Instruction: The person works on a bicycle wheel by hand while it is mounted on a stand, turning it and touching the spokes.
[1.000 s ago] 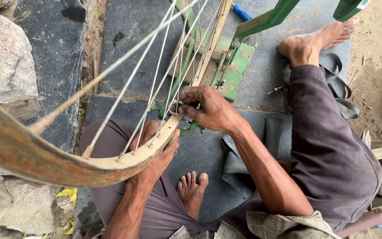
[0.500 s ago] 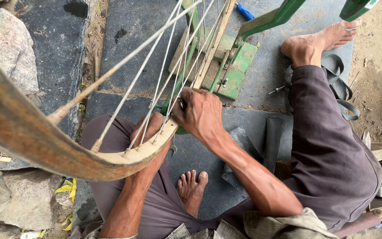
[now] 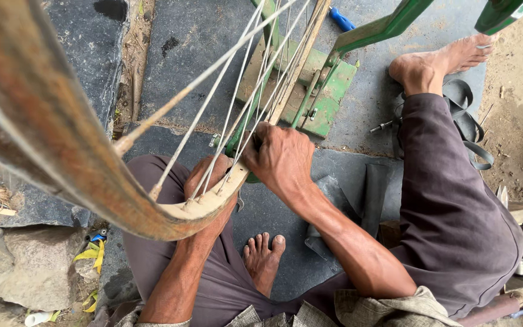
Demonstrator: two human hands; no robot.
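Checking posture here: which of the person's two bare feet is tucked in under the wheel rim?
The foot low in the middle, toes up between the forearms; the other foot is stretched out at top right, beside the green stand.

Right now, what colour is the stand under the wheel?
Green stand, worn paint, clearest in the head view.

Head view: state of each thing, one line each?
Rusty spoked bicycle wheel rim: upright in the stand, tyre off.
Green metal truing stand: on the dark mat, holding the wheel.
Left hand: gripping the rim from below.
Right hand: closed at the spokes; any tool hidden.
Black rubber tube: loose on the ground.
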